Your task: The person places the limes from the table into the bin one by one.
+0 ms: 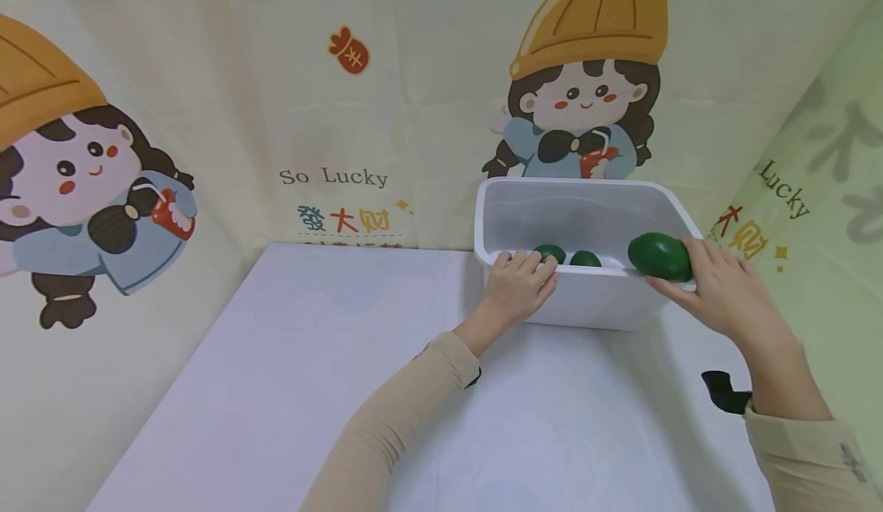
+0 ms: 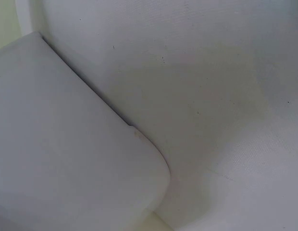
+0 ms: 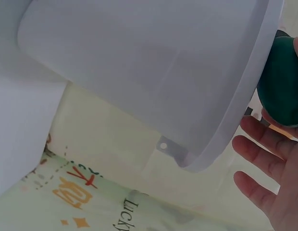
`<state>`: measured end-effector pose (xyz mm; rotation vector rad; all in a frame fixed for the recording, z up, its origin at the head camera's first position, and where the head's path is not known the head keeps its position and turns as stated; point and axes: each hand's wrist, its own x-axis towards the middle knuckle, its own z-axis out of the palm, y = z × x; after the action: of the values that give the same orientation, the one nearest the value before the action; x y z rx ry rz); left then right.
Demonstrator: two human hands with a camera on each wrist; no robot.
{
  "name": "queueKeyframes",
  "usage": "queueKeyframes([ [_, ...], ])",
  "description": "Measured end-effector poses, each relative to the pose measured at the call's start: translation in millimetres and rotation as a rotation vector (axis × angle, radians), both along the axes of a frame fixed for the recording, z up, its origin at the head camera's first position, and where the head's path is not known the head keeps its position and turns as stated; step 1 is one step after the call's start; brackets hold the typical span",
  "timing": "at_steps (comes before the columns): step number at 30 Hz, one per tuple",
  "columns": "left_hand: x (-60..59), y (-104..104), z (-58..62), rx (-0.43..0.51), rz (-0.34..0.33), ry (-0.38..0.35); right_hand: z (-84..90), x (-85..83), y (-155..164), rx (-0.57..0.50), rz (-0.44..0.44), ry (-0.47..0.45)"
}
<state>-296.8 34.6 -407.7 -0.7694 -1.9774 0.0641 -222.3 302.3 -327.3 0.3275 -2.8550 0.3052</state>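
White worktop [image 1: 290, 389] fills lower centre of the frame, w/ beige-sleeved arms reaching up from the bottom edge. Left hand [image 1: 516, 286], mid-frame, rests on near rim of the white rectangular plastic bin [image 1: 586, 301], fingers hooked over the edge. Right hand [image 1: 720, 290], at right, grips a dark green oval avocado [image 1: 660, 256] just above the bin's near right corner. Two more green avocados [image 1: 567, 256] lie inside. Behind, cartoon-girl backdrop cloth [image 1: 331, 113].
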Motion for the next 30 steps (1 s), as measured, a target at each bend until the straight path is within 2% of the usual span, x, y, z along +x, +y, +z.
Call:
queueKeyframes([
  [30, 0.3, 0, -0.1, 0.008, 0.006, 0.003, 1.9, -28.1, -11, -0.091, -0.059, -0.089],
])
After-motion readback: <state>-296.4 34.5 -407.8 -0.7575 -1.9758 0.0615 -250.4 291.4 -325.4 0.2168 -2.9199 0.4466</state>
